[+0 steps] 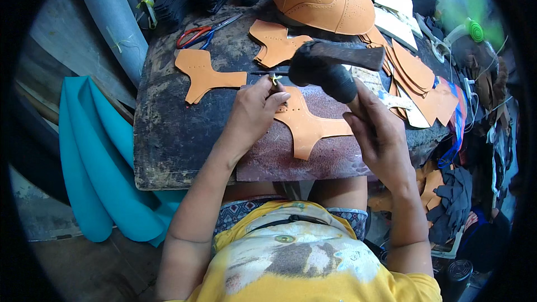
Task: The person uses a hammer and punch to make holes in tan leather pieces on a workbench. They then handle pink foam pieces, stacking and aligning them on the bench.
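At the centre of the frame the left hand (254, 113) rested on a tan leather cut piece (307, 126), its fingers (275, 98) pressed together and pinching a small upright punch tool (274, 80) against the piece's upper edge. The piece lay on a reddish-brown slab (313, 156) on the dark, worn worktop (168, 140). Right of centre the right hand (380, 134) had its fingers wrapped tight round the handle of a black hammer (330, 64), whose head hung just above and right of the punch, apart from it. Two more tan cut pieces (204, 75) lay in the upper middle, with red-handled scissors (198, 34) just above them. A tan shoe upper (324, 0) sat at the top of the frame, and a stack of tan pieces (417, 75) spread along the right. A teal sheet (95, 162) hung at the left.
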